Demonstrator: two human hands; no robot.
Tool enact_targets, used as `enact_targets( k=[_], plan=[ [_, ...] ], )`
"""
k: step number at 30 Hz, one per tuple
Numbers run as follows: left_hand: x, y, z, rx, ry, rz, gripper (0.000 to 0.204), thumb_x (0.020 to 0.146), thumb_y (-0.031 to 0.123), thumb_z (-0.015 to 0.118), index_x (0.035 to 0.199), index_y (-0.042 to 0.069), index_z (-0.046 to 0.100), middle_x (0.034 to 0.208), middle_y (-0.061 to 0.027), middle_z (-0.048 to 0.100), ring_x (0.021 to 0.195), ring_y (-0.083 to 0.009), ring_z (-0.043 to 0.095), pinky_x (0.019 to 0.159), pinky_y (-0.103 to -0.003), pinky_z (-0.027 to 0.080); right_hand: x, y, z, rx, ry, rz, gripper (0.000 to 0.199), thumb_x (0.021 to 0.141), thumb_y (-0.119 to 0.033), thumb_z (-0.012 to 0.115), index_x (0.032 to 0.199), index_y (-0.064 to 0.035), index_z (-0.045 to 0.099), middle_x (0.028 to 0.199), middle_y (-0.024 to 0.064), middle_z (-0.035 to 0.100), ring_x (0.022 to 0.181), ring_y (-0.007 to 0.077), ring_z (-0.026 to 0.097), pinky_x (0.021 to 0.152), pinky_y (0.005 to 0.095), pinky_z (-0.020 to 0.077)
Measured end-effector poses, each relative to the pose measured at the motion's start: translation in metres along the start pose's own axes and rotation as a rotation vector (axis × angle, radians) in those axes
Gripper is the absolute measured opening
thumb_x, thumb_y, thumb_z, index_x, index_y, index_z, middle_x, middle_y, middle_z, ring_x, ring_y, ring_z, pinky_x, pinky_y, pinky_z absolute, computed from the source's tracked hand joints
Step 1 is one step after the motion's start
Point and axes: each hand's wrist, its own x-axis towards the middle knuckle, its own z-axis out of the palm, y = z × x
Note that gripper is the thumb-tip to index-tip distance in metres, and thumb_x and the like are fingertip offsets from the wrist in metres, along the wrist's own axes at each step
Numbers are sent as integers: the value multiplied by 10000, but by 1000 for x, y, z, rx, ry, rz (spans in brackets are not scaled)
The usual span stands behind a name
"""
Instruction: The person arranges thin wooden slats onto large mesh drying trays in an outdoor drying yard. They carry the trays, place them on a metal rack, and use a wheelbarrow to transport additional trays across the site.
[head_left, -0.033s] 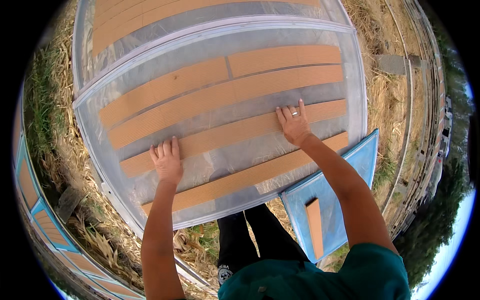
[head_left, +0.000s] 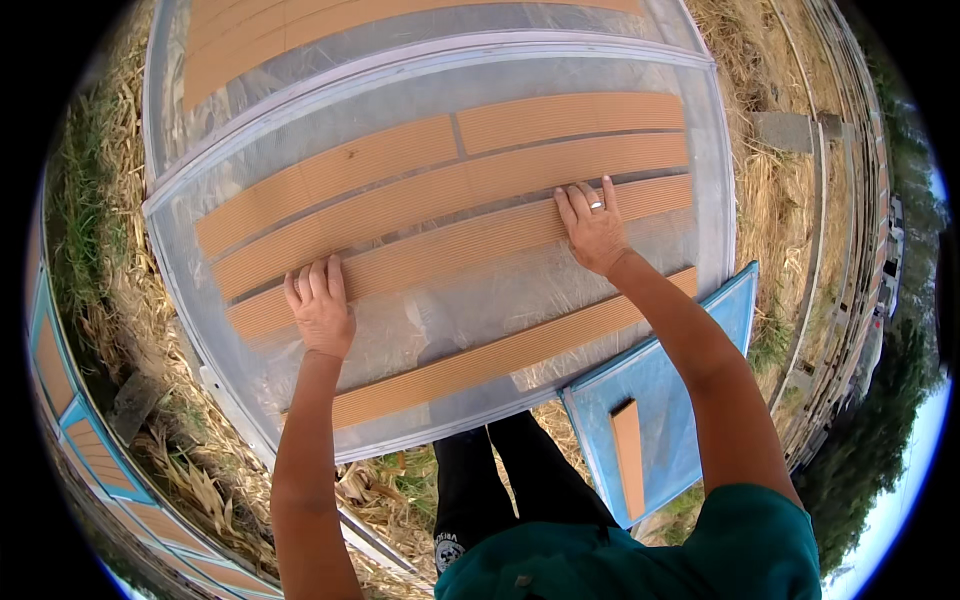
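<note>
Both hands are on a long orange-brown ribbed strip (head_left: 450, 246) that lies across a white-framed mesh screen (head_left: 470, 300). My left hand (head_left: 322, 312) is near its left end, fingers together and bent over the far edge. Toward the right end, my right hand (head_left: 594, 232), wearing a ring, has its fingers curled over the same edge. Just beyond lies another long strip (head_left: 450, 192), with a narrow gap between. Past that, two shorter strips (head_left: 340, 170) sit end to end. A further strip (head_left: 500, 357) lies alone along the screen's near side.
Beyond the screen's far rail, a second screen carries more orange sheets (head_left: 400, 20). Against the near right corner leans a blue panel (head_left: 715, 325) with a short orange piece (head_left: 628, 460) on it. Dry straw (head_left: 765, 210) covers the ground; blue-framed trays (head_left: 100, 450) stand at left.
My hands have moved the held strip away from me, narrowing the gap to the strip beyond it. The gap to the nearest strip has widened. The other strips have stayed in place.
</note>
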Motion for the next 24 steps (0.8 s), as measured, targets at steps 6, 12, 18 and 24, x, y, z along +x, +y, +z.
enact_targets(
  k=[6, 12, 18, 24],
  plan=[
    [38, -6, -5, 151, -42, -32, 690, 635, 77, 665, 1263, 67, 378, 1224, -120, 385, 1213, -286, 338, 1038, -585, 143, 38, 11, 1, -177, -25, -12, 760, 771, -215, 610, 1398, -142, 186, 1429, 83, 215, 1338, 236, 162, 1071, 562, 79],
    [47, -32, 3, 88, 124, 84, 722, 593, 46, 653, 1261, 74, 381, 1161, -99, 439, 1077, -283, 426, 1038, -569, 168, 49, 26, -12, -85, 13, 60, 785, 745, -188, 643, 1390, -127, 199, 1267, 74, 376, 1243, 245, 313, 1069, 561, 109],
    [122, -55, -15, 192, 119, 40, 789, 587, 27, 670, 1299, 72, 334, 1218, -137, 420, 1157, -324, 381, 1054, -497, 202, 119, 60, -19, -217, 426, 10, 680, 701, -90, 661, 1295, -94, 328, 1203, 87, 416, 1144, 253, 415, 1083, 465, 198],
    [61, -47, -27, -16, -63, 43, 819, 569, 25, 681, 1304, 43, 320, 1183, -174, 419, 1128, -370, 382, 1034, -474, 258, 71, 51, -16, -149, 165, -84, 702, 691, -178, 675, 1285, -37, 327, 1113, 117, 439, 1101, 274, 444, 1092, 462, 175]
  ],
)
